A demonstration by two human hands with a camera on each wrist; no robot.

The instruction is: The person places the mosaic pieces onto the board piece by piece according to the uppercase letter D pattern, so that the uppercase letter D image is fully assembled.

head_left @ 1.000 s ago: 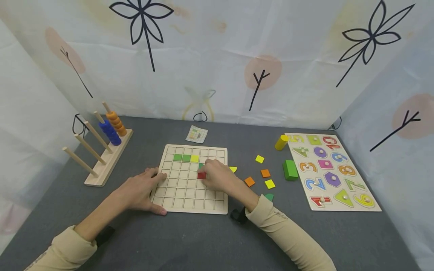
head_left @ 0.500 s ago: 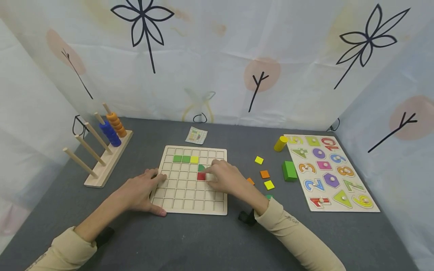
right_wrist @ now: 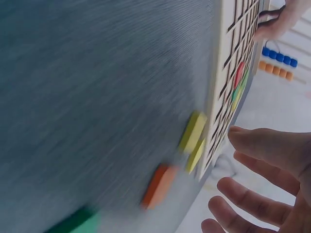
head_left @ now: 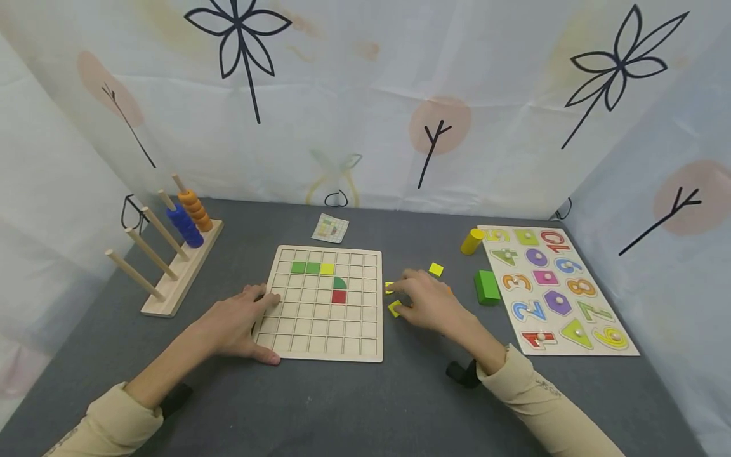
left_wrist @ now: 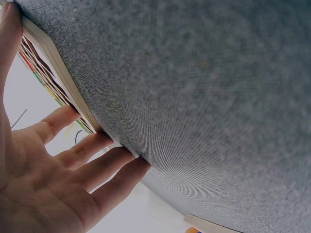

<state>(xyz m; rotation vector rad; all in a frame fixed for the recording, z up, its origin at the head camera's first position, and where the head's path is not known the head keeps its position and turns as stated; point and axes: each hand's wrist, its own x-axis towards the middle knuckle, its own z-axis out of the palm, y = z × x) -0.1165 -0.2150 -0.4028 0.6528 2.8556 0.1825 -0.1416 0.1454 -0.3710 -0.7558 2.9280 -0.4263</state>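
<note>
Five coloured pieces sit in the grid board at the middle of the table: two green squares and a yellow square side by side in an upper row, and lower down a green quarter-round directly above a red square. There's the left hand at the left edge, fingers extended against the board, thumb down by the near corner, steadying rather than clenching. And over on the other side, the right hand, released, fingers parted with nothing between them, poised at two yellow pieces just beside the board; whether a fingertip touches either, I can't tell. Just past it lies another yellow tile, and the right wrist view picks up an orange block and a blurred green piece. Farther right, a yellow cylinder, a green block, then the number puzzle! Beyond the grid, a small printed card; away left, a five-peg stand carrying blue rings and orange rings.
</note>
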